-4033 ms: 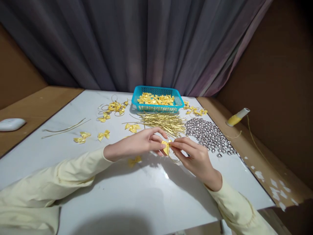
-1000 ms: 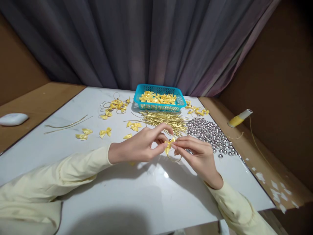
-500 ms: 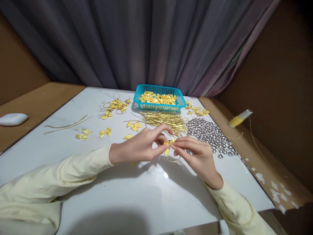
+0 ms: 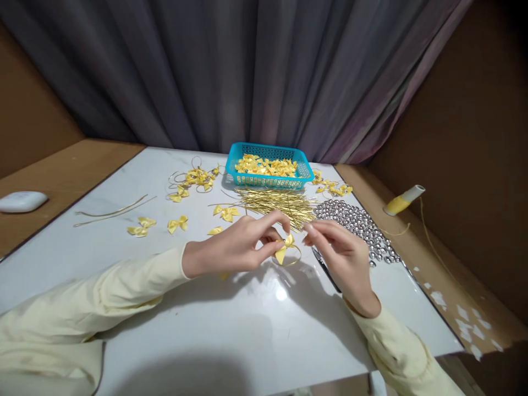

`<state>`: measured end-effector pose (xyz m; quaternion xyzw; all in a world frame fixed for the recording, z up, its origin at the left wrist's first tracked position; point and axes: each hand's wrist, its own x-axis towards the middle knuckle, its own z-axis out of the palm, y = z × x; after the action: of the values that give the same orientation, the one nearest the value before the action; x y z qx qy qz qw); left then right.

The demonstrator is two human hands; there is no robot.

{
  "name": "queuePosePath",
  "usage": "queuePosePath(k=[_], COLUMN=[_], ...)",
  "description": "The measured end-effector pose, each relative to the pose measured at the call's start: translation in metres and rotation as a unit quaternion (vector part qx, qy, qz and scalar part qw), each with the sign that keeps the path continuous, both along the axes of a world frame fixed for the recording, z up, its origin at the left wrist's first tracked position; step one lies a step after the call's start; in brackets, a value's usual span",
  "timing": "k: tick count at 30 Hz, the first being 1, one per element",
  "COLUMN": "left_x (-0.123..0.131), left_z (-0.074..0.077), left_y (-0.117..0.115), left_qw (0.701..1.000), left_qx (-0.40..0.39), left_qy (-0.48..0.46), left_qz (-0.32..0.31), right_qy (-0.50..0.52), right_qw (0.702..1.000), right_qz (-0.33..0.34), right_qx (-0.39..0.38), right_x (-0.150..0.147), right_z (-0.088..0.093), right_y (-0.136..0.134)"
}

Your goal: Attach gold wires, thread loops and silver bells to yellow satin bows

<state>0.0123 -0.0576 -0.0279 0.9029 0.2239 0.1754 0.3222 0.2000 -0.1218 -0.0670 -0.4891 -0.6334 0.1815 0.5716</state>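
My left hand (image 4: 237, 246) pinches a small yellow ribbon bow (image 4: 284, 248) with a thin gold wire loop (image 4: 293, 260) hanging from it, just above the white table (image 4: 206, 330). My right hand (image 4: 342, 258) hovers a little to the right of the bow, not touching it, fingers curled together; whether it holds anything I cannot make out. A pile of gold wire ties (image 4: 276, 202) lies just beyond both hands, and a heap of silver beads (image 4: 357, 225) spreads behind my right hand.
A blue basket (image 4: 303, 165) of yellow bows stands at the back. Loose bows (image 4: 177, 224) and looped bows (image 4: 193, 179) lie at the left, more bows (image 4: 334, 188) at the right. Gold strips (image 4: 111, 212), a white object (image 4: 20, 201) and a yellow thread spool (image 4: 402, 199) lie around.
My right hand has let go of the bow and drawn slightly right and up. My left hand keeps the bow, with the wire loop now hanging free.
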Motion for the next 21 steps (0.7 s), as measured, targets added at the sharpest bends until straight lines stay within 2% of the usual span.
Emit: queuePosePath(k=[6, 12, 15, 18, 21], left_x=[0.000, 0.002, 0.003, 0.003, 0.003], left_z=[-0.003, -0.010, -0.015, -0.019, -0.021], left_y=[0.001, 0.000, -0.001, 0.000, 0.000], left_qw=[1.000, 0.998, 0.997, 0.996, 0.995], left_qx=[0.017, 0.026, 0.037, 0.038, 0.028], left_qy=[0.016, 0.061, 0.066, 0.073, 0.081], left_qz=[-0.007, -0.018, -0.026, -0.034, -0.046], right_qy=[0.145, 0.227, 0.238, 0.228, 0.159], right_qw=[0.982, 0.961, 0.956, 0.953, 0.968], right_qz=[-0.089, -0.081, -0.079, -0.108, -0.138], right_qx=[0.084, 0.133, 0.149, 0.167, 0.140], right_x=[0.012, 0.027, 0.032, 0.038, 0.042], right_z=[0.011, 0.025, 0.030, 0.034, 0.038], right_y=[0.000, 0.000, -0.002, -0.006, -0.011])
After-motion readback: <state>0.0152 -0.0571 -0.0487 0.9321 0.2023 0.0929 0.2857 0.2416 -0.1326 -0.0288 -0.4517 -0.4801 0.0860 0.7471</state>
